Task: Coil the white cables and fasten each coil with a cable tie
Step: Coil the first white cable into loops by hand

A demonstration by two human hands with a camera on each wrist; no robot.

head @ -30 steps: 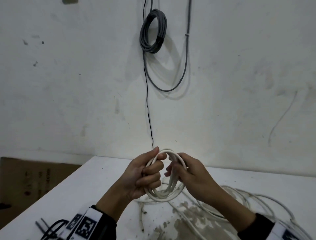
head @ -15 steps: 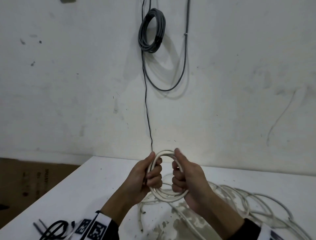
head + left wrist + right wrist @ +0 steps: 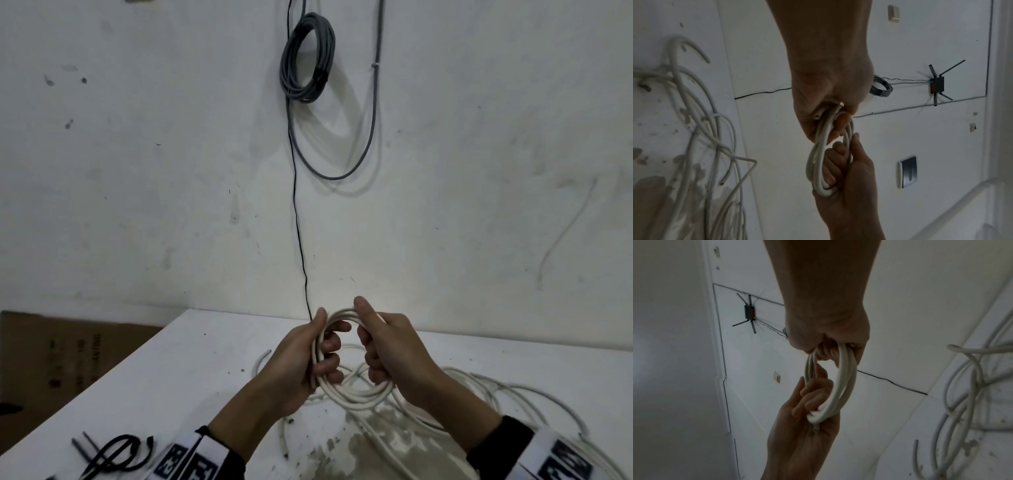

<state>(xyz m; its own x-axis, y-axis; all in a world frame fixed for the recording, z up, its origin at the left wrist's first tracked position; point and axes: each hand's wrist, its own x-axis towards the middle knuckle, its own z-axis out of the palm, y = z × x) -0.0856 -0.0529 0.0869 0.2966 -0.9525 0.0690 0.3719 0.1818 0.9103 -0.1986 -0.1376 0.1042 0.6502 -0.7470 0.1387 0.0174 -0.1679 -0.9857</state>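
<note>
A small coil of white cable (image 3: 356, 394) hangs upright between both hands above the white table (image 3: 191, 363). My left hand (image 3: 301, 356) grips the coil's left side, fingers curled through the loop and thumb up. My right hand (image 3: 387, 349) grips the right side the same way. In the left wrist view the left hand (image 3: 828, 97) grips the coil (image 3: 818, 155), and a cut cable end (image 3: 816, 116) sticks out of it. In the right wrist view the right hand (image 3: 828, 337) grips the coil (image 3: 844, 378). Black cable ties (image 3: 116, 452) lie at the table's near left.
Loose white cables (image 3: 513, 397) sprawl over the table's right half, over a worn patch (image 3: 356, 448). A cardboard box (image 3: 51, 359) stands left of the table. On the wall hang a grey cable coil (image 3: 308, 58) and a thin black wire (image 3: 297, 222).
My right hand has moved from pinching the coil's top to gripping its right side, thumb up. The left hand keeps its grip. The coil has stayed in about the same place.
</note>
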